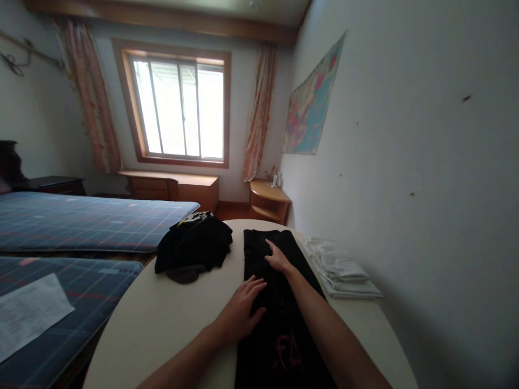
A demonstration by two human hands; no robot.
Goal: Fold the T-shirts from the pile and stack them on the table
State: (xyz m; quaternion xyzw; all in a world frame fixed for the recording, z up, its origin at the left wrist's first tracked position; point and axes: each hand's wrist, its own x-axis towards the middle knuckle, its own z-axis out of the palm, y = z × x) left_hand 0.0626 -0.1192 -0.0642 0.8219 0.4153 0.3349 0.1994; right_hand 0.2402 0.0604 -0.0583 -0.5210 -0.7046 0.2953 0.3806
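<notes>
A black garment (259,346) with pink markings lies folded into a long strip on the round pale table (178,324). Its exact kind cannot be told. My left hand (244,307) rests at the garment's left edge, fingers apart and stretched over the cloth. Farther up the strip is my right hand (278,257), index finger extended toward the far end, touching or just above the fabric. Neither hand grips anything. My right forearm crosses over part of the cloth and hides its right side.
A heap of dark clothes (194,243) sits at the table's far left. Folded white clothes (340,270) are stacked on the right, beside the wall (425,243). Beds with blue plaid mattresses (93,221) stand to the left, one bearing a paper sheet (34,313).
</notes>
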